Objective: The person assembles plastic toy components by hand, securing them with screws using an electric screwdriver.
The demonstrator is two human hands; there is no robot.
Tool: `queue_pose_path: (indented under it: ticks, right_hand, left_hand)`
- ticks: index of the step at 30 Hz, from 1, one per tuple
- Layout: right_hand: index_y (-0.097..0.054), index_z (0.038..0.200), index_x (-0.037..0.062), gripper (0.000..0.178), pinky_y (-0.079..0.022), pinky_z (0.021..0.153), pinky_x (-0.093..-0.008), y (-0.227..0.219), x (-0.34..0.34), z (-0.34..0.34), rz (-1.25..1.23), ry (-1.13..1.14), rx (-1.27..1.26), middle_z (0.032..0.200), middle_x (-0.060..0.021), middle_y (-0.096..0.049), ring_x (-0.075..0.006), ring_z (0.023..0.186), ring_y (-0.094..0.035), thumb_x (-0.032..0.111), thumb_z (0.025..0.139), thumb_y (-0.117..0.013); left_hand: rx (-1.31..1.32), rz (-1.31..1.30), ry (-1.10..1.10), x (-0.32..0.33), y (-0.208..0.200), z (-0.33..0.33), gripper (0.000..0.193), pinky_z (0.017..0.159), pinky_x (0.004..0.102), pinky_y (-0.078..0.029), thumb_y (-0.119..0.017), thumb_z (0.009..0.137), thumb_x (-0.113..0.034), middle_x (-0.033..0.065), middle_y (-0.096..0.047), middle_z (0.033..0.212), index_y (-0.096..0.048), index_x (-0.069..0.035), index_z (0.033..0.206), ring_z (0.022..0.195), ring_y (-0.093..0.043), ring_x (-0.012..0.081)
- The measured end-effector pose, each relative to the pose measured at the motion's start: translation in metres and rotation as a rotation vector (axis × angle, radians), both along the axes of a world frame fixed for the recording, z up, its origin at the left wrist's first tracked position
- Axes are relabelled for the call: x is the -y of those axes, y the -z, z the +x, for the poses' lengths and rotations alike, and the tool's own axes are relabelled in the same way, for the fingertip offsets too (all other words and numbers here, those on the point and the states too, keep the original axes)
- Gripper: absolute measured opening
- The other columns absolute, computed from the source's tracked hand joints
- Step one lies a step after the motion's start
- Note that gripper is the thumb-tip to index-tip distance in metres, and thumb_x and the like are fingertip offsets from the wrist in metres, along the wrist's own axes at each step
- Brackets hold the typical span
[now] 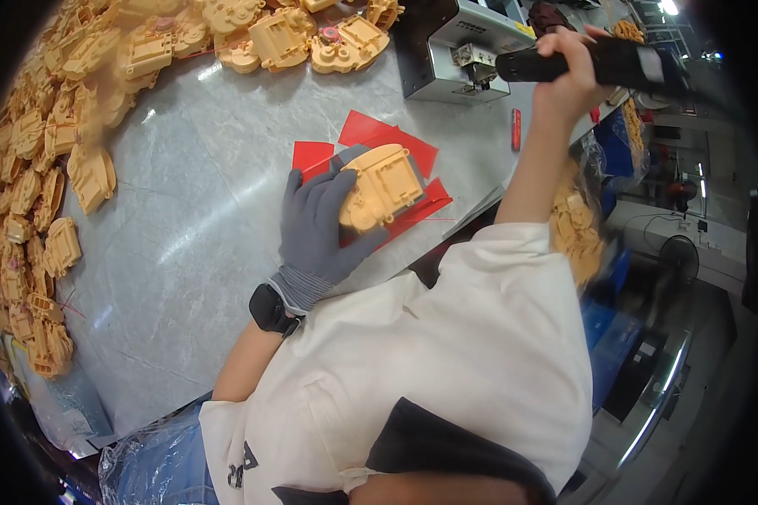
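Observation:
My left hand [318, 220], in a grey knitted glove, is closed around a yellow plastic housing [387, 187] with moulded slots and round bosses. The housing rests on a dark grey block, mostly hidden beneath it, over red sheets [370, 130] on the grey tabletop. Raised at the upper right, my bare right hand [574, 67] wraps its fingers around what looks like a black electric screwdriver [623, 66]. The tool is held roughly level, well away from the housing; its far right end blurs into the dark rim.
Heaps of yellow housings [50, 135] line the table's left and far edges. A grey metal machine [459, 55] stands at the far right, with a small red tube [516, 130] nearby. More yellow parts [574, 227] lie in a bag beyond my right arm.

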State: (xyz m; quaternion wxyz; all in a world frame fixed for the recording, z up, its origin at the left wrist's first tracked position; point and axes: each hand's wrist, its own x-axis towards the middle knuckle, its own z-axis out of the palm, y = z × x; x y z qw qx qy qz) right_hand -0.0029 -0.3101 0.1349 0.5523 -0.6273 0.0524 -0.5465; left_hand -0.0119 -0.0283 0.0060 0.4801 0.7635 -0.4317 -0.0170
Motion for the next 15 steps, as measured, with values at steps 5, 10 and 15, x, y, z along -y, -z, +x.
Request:
queue_pose_path:
  ticks: [5,10,15]
  right_hand:
    - [-0.048,0.089,-0.0019,0.029,-0.043,0.050,-0.0286,0.018,-0.016,-0.012,0.148,-0.052,-0.161,0.061,-0.0069,-0.048,-0.0174,0.047,-0.050,-0.009,0.063,-0.058]
    - [-0.048,0.101,0.0026,0.032,-0.038,0.062,-0.0369,0.009,-0.065,-0.058,0.082,-0.169,-0.107,0.064,-0.0055,-0.048,-0.0180,0.053,-0.046,-0.002,0.070,-0.050]
    - [-0.045,0.102,-0.0007,0.034,-0.041,0.059,-0.0360,0.005,-0.062,-0.058,0.171,-0.181,0.019,0.063,-0.0075,-0.049,-0.0179,0.050,-0.047,-0.002,0.069,-0.052]
  left_hand:
    - [-0.009,0.010,-0.010,-0.001,0.002,0.002,0.069,0.099,0.0528,-0.026,-0.073,0.067,-0.036,0.0086,-0.053,0.108,-0.044,-0.005,0.121,0.104,-0.049,0.0275]
    - [0.008,0.005,-0.015,-0.002,0.002,0.002,0.069,0.099,0.0527,-0.026,-0.072,0.067,-0.037,0.0083,-0.053,0.108,-0.044,-0.006,0.122,0.104,-0.049,0.0275]
    - [0.005,-0.007,-0.008,-0.001,0.003,0.002,0.069,0.100,0.0526,-0.026,-0.072,0.067,-0.037,0.0085,-0.053,0.109,-0.043,-0.006,0.122,0.105,-0.048,0.0280]
